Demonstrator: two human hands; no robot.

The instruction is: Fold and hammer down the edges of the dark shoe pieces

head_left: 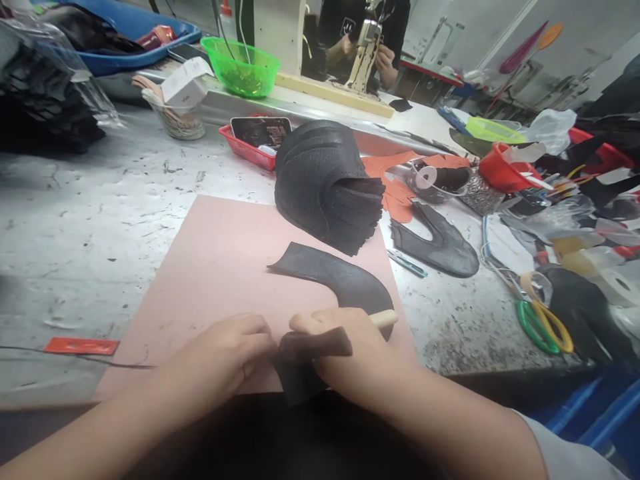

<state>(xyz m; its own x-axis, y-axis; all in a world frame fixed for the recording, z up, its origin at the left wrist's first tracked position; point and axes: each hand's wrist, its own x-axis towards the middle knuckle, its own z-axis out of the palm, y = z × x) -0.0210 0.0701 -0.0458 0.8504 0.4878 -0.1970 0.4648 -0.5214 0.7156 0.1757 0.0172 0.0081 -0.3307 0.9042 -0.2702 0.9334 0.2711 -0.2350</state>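
Pressing black leather piece (340, 277) on pink mat (215, 267) | left hand (225, 360) curled on folded edge | right hand (345, 360) closed around wooden-handled tool (384, 319)

1. A scuffed grey worktable (100, 200) fills the room's near side.
2. A pale wall (590, 40) rises at the far right.
3. A sewing machine (367, 50) stands at the table's far edge, a person (360, 20) seated behind it.
4. Light is bright and even.
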